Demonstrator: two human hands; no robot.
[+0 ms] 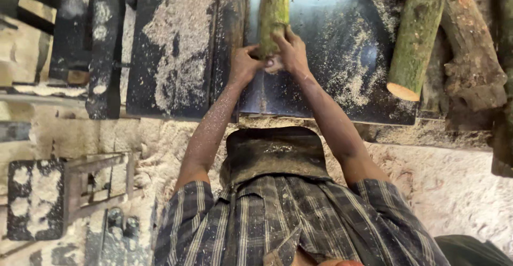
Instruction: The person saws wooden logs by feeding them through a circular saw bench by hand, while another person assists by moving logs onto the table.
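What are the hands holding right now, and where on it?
Both the left hand and right hand grip the near cut end of a greenish log.

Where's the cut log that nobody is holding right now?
In the head view the loose log lies upper right on the dusty table, right of both hands, beside rough logs.

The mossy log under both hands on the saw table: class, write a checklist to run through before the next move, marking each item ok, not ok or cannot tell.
1. Left hand grips the log near its end: ok.
2. Right hand grips the same end: ok.
3. Log lies flat on the metal table: ok.
4. Table free of sawdust: not ok.
5. Second log apart from the hands: ok.
6. Blade position: cannot tell.
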